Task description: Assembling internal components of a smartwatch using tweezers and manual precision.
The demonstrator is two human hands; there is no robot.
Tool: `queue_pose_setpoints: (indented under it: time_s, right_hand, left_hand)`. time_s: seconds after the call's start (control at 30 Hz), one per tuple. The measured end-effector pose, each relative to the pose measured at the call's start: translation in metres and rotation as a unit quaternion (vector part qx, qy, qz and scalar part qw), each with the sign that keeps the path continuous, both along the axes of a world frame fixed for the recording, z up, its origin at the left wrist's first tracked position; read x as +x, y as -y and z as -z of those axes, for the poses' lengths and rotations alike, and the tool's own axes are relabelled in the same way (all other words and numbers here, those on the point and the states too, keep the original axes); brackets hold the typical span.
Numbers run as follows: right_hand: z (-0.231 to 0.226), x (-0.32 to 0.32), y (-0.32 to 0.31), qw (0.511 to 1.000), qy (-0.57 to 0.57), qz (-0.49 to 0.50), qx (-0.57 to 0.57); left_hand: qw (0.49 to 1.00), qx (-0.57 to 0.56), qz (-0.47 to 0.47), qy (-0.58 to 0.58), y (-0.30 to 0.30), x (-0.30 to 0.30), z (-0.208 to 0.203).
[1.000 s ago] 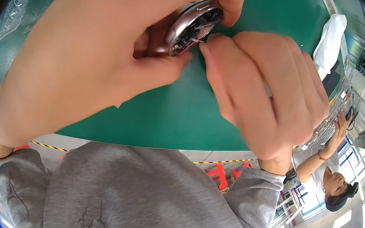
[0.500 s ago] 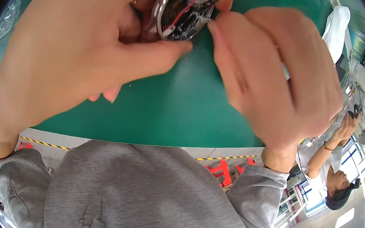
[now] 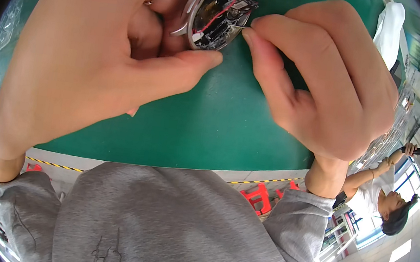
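Observation:
My left hand (image 3: 99,49) grips a round silver watch case (image 3: 191,16) by its rim, with the thumb along the lower edge. The open side of the case faces up and to the right. Inside lie dark electronics (image 3: 223,20), a red wire (image 3: 219,17) and a small white connector (image 3: 197,37). A small component stands proud at the case's right edge. Just right of it, my right hand (image 3: 326,77) holds thumb and forefinger pinched together. A thin pale strand (image 3: 239,27) runs between those fingertips and the case; its kind is unclear.
A green tabletop (image 3: 183,133) lies beneath both hands. White material (image 3: 388,35) sits at the upper right edge, clear plastic (image 3: 6,38) at the far left. Another person (image 3: 377,198) works at the right. Red stools (image 3: 256,198) stand beyond the table's near edge.
The watch case has turned slightly and moved a little right, showing more of its lug and inner parts. My right hand's fingers have shifted slightly, still pinched near the case.

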State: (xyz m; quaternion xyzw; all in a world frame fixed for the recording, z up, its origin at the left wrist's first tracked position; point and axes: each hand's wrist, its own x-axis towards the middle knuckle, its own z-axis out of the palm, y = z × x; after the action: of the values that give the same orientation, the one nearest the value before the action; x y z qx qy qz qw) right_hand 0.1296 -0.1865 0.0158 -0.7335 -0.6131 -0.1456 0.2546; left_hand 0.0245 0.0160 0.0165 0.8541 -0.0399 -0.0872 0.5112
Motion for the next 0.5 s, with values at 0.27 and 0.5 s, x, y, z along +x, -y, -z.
queue_pose_setpoints:
  time_s: [0.27, 0.5]
  right_hand:
    - [0.006, 0.0, -0.002, 0.999, -0.023, -0.012, 0.029]
    - [0.014, 0.002, -0.003, 0.998, -0.043, -0.011, 0.054]
  left_hand:
    - [0.998, 0.034, -0.009, 0.047, 0.012, -0.001, 0.004]
    - [0.996, 0.065, -0.012, 0.055, 0.01, -0.001, 0.004]
